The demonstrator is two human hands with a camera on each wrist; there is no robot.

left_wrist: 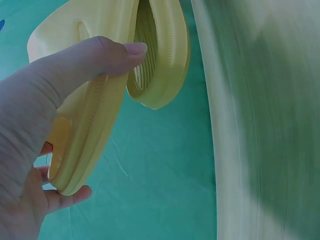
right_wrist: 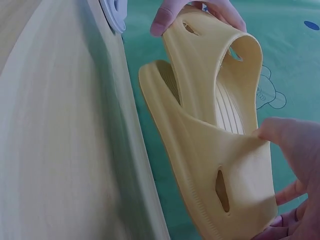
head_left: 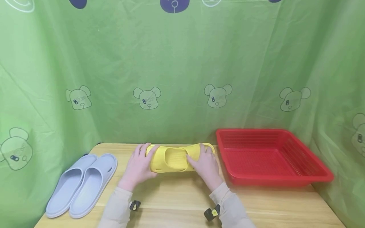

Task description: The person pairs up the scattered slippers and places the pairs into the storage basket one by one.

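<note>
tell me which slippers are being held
The yellow moulded slippers, gripped by the left hand and right hand; the pale bluish-grey open-backed slippers lie on the wooden table.

This looked like a makeshift curtained booth rather than an ordinary room. A green curtain (head_left: 182, 57) (printed with cartoon bear heads (head_left: 217, 97)) hung across the far side and along both the left and right. A wood-grain table (head_left: 176, 196) stood inside it, with grey slippers (head_left: 88, 193) on the left and a red basket (head_left: 273, 180) on the right. Whether the booth was in a home or a studio could not be told.
</note>
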